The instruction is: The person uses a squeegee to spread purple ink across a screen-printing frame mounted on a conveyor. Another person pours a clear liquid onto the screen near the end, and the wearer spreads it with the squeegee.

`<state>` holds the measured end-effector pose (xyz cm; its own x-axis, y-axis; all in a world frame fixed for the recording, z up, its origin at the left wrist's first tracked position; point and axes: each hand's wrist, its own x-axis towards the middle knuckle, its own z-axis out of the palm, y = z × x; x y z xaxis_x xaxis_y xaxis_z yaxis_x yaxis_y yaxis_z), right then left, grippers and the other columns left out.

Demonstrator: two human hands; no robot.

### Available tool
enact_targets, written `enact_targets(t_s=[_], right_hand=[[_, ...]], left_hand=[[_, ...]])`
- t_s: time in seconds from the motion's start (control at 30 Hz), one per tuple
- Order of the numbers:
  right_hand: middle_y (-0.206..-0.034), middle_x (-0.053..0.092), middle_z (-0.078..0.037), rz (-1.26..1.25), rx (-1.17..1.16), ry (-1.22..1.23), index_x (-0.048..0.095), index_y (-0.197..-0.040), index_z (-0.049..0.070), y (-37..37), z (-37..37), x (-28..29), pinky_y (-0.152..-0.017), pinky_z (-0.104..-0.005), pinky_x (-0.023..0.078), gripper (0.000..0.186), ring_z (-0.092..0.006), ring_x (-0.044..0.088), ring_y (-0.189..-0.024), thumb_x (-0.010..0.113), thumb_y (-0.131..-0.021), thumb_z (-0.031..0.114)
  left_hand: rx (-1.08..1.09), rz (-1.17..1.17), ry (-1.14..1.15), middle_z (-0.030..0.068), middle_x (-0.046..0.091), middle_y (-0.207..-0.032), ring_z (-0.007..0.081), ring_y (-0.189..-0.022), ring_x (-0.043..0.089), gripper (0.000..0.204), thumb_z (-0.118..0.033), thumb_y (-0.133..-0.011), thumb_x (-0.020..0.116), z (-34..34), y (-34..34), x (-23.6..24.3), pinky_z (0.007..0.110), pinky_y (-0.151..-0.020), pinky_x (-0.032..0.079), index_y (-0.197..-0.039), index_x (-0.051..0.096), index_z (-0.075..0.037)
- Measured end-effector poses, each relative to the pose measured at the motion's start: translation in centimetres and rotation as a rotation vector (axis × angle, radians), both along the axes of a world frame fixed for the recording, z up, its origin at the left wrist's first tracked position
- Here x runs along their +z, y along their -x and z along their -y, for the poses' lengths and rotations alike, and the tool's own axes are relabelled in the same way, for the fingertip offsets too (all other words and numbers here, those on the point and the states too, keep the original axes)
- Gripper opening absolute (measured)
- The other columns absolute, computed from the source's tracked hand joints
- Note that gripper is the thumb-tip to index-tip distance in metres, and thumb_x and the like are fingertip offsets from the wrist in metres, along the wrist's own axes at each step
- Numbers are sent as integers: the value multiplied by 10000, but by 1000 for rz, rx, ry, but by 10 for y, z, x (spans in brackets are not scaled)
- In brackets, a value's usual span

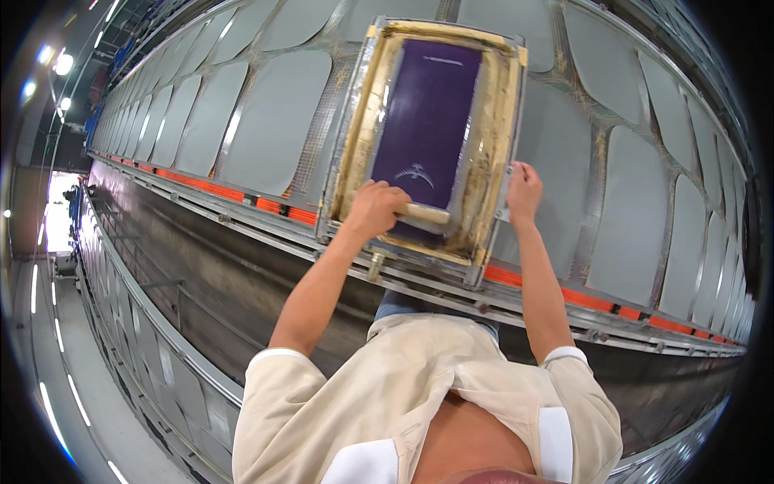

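A screen-printing frame (492, 234) lies over the long printing table, its inner edges covered with yellowish, stained tape. Within it is a dark purple mesh area (427, 113) with a pale curved motif near the closer end and a small line of marks at the far end. My left hand (375, 208) grips a squeegee (426, 214) with a pale wooden bar, lying across the near part of the mesh. On the frame's right side rail, my right hand (524, 192) has its fingers closed around the edge.
Grey flat panels (278, 121) lie in rows along the table to both sides of the frame. An orange strip (201, 184) and a metal rail (242, 222) run along the near edge. Behind on the left stands another long table (161, 323).
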<state>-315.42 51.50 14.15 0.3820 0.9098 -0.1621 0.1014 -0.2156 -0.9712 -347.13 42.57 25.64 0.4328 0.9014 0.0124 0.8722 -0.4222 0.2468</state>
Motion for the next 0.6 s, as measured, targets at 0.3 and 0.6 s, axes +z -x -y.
enact_targets(t_s=[0.3, 0.6], right_hand=[[-626, 508, 35, 97, -30, 103, 734, -1048, 55, 102, -9, 10, -495, -288, 342, 235, -54, 413, -530, 617, -986, 249], [-650, 580, -3, 91, 38, 354, 741, -1079, 50, 98, -11, 20, -577, -315, 411, 282, -101, 487, -564, 596, -999, 279]], left_hand=[[-107, -47, -99, 0, 706, -1073, 216, -859, 628, 391, -30, -676, 699, 64, 99, -4, 373, -751, 467, -1057, 684, -117], [-135, 36, -118, 28, 698, -1092, 242, -895, 626, 378, 10, -709, 625, -27, 101, -26, 395, -781, 454, -1066, 679, -101]])
